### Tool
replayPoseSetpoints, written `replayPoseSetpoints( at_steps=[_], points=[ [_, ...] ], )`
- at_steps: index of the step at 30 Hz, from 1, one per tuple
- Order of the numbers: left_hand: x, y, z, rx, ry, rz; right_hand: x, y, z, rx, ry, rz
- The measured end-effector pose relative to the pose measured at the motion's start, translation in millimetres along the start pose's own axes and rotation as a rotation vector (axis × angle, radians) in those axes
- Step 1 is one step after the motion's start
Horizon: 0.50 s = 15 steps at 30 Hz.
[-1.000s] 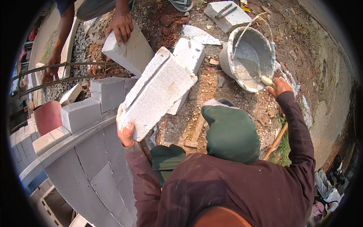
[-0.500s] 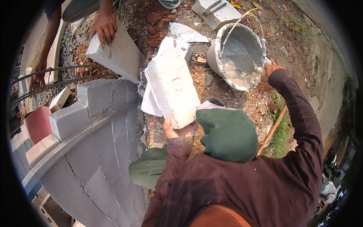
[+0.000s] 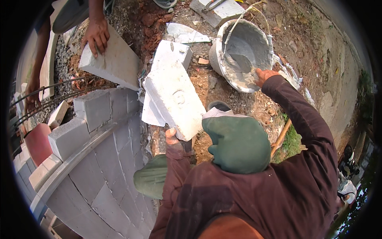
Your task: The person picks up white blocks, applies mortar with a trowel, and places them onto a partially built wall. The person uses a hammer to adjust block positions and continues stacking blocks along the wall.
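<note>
A pale lightweight concrete block [image 3: 175, 95] lies slanted in front of me, its far end over other white pieces. My left hand [image 3: 172, 138] grips its near end, thumb at the edge and the other fingers mostly hidden beneath. At the right, my right hand [image 3: 266, 76] is closed around a trowel's handle at the rim of a tilted bucket [image 3: 215, 59]. The trowel's blade [image 3: 242, 63] is inside, among wet grey mortar. A co-worker's hand [image 3: 96, 39] rests on another block [image 3: 113, 59] at the far left.
A curved block wall [image 3: 95, 163] with a stepped top runs along my left. Steel bars [image 3: 59, 85] stick out beyond it near a red curved piece [image 3: 38, 142]. A block [image 3: 221, 11] carrying hand tools lies at the back. A wooden pole [image 3: 281, 139] lies by the grass.
My right hand has moved left with the trowel, further over the bucket. My left hand stays on the block's near end. The whole view has shifted slightly.
</note>
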<state>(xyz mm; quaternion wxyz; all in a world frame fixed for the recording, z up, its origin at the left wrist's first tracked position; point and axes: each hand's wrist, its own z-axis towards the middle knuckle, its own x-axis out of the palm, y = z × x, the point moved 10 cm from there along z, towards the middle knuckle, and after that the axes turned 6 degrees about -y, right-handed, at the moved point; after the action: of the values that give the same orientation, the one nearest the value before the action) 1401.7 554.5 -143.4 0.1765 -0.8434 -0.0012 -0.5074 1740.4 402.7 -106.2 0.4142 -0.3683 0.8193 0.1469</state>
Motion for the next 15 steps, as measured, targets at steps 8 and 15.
replayPoseSetpoints(
  at_steps=[8, 15],
  points=[
    [18.0, -4.5, 9.1, 0.16, -0.149, 0.102, 40.2, -38.9, -48.2, -0.029, 0.027, 1.044],
    [44.9, 15.0, 54.8, 0.185, -0.113, 0.21, 47.8, -55.2, -99.4, 0.124, -0.068, 1.32]
  ],
)
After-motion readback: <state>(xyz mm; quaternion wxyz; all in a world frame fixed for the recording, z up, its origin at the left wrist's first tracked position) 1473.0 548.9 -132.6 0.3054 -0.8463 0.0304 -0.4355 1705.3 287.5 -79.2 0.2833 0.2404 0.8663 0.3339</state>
